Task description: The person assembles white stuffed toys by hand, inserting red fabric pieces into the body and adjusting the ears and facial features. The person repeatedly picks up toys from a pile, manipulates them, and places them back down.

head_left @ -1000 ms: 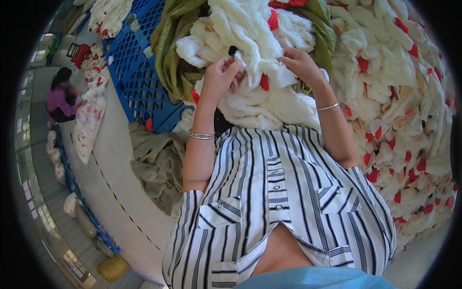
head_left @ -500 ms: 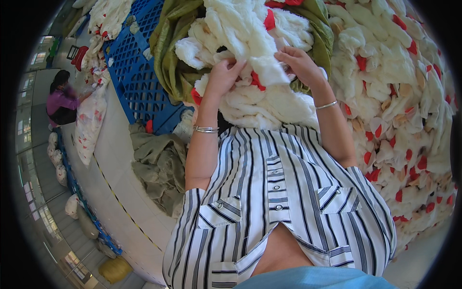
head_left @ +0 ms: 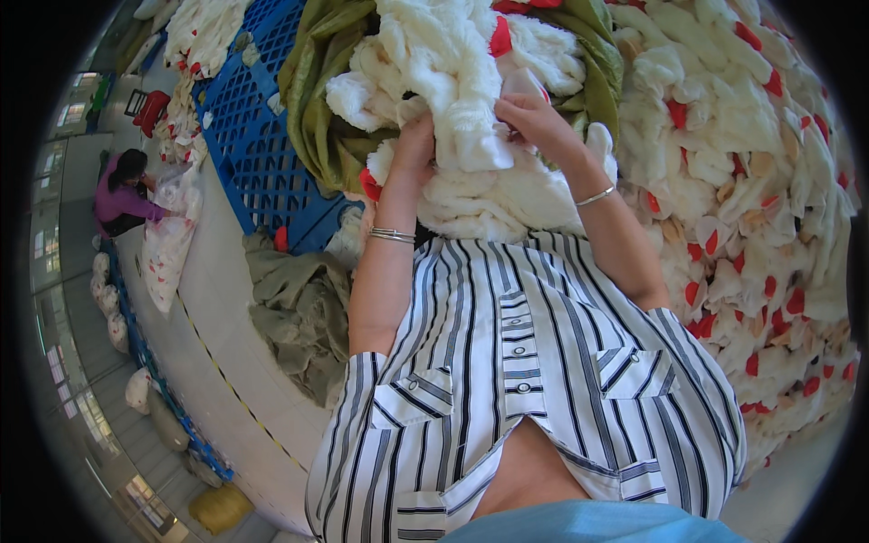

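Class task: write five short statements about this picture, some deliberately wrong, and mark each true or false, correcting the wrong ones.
1. The left hand and right hand both touch the white, fluffy fabric piece. True.
2. Only one arm wears metal bangles. False: silver-coloured metal bangles are on both.
3. The blue plastic lattice pallet lies to the left of the hands. True.
4. The person wears a plain red top. False: it is a white shirt with dark vertical stripes.
5. A co-worker in a purple top is beside a see-through, filled bag. True.
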